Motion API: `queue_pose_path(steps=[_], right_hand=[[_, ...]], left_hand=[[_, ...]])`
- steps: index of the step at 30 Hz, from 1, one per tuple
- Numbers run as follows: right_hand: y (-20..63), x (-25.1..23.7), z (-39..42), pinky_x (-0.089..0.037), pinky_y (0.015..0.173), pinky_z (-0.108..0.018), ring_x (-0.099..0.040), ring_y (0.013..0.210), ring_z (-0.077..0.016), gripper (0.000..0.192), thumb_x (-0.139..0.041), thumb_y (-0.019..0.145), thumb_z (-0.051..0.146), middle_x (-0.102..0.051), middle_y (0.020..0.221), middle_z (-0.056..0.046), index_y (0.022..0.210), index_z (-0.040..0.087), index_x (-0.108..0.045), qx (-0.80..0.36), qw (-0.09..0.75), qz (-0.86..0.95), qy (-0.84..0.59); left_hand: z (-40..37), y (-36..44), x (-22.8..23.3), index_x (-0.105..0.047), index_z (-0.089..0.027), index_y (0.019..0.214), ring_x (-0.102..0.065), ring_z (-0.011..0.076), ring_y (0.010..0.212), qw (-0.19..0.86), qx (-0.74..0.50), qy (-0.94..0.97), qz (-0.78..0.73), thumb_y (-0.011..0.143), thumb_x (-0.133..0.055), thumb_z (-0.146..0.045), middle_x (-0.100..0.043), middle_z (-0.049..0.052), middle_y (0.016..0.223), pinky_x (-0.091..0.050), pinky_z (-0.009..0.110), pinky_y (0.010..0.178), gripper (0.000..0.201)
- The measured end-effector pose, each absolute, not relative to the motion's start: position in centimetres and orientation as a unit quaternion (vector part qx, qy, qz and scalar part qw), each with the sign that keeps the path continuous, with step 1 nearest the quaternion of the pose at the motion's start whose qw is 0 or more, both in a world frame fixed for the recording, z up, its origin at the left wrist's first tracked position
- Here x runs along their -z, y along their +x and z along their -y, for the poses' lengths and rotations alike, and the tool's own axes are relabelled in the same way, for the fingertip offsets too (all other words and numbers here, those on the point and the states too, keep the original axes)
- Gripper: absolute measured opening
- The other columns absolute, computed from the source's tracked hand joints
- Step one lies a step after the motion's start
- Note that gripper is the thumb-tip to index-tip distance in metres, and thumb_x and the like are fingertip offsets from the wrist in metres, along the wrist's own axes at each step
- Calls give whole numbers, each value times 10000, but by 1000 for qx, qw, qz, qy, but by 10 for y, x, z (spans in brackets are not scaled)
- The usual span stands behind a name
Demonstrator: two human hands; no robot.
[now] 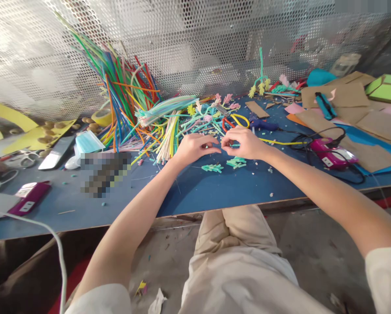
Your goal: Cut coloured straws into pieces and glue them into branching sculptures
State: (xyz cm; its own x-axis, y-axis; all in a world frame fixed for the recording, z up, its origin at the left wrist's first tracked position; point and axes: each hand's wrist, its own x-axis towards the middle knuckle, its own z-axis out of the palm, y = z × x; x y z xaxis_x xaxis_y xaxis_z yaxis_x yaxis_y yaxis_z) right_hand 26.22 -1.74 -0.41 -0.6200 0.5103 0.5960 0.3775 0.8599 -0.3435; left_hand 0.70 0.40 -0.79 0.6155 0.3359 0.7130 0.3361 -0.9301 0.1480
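The blue desk (195, 192) carries a big fan of coloured pipe cleaners (126, 96) beyond the left hand (195, 148). The right hand (244, 141) meets it fingertip to fingertip, both pinched on a small piece too tiny to identify. Finished teal twists (212, 168) lie just below the hands. Keeping the pinch tight and close should help. No containers show.

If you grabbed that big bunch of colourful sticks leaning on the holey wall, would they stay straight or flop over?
Probably flop a bit: several sticks in the bunch already bow and curve where they lean on the perforated wall. They look thin, so likely light. They seem loose, not tied, so some would probably slip out and scatter on the blue table.
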Motion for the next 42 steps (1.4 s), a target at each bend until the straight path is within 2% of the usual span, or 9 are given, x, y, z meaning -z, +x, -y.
queue_pose_path(steps=[4, 11, 29, 39, 42], right_hand=[[262, 2, 21, -424, 878, -363, -657, 838, -180, 72, -670, 909, 274, -750, 887, -10, 931, 224, -718, -101, 362, 894, -243], [261, 0, 22, -440, 889, -369, -669, 843, -185, 110, -655, 931, 289, -761, 879, -16, 894, 225, -737, -106, 355, 897, -241], [261, 3, 18, -391, 852, -340, -622, 787, -159, 60, -633, 899, 221, -723, 839, 13, 859, 225, -678, -78, 346, 901, -249], [263, 6, 15, -425, 882, -356, -645, 822, -175, 60, -633, 917, 255, -738, 884, -3, 880, 231, -674, -84, 358, 895, -254], [262, 4, 17, -439, 851, -353, -614, 762, -167, 63, -643, 911, 268, -717, 840, -4, 872, 222, -661, -77, 378, 884, -264]], left_hand=[[-5, 7, 8, -781, -213, 984, -674, 100, 627, 7, 404, -898, 174, 893, -781, -548, -726, -17, 700, -479, 212, 642, 347], [-3, 8, 4, -776, -209, 977, -683, 100, 622, 25, 404, -901, 156, 908, -768, -543, -725, -16, 687, -478, 212, 640, 341], [-2, 8, 6, -784, -214, 982, -662, 91, 609, 20, 409, -897, 166, 901, -787, -536, -730, -18, 692, -480, 213, 644, 332], [-1, 8, 5, -780, -213, 1010, -663, 95, 614, 10, 406, -899, 163, 893, -810, -489, -734, -18, 709, -490, 210, 644, 301], [0, 8, 2, -777, -212, 1017, -723, 117, 748, 1, 388, -907, 164, 975, -739, -416, -778, 16, 840, -535, 222, 724, 213]])
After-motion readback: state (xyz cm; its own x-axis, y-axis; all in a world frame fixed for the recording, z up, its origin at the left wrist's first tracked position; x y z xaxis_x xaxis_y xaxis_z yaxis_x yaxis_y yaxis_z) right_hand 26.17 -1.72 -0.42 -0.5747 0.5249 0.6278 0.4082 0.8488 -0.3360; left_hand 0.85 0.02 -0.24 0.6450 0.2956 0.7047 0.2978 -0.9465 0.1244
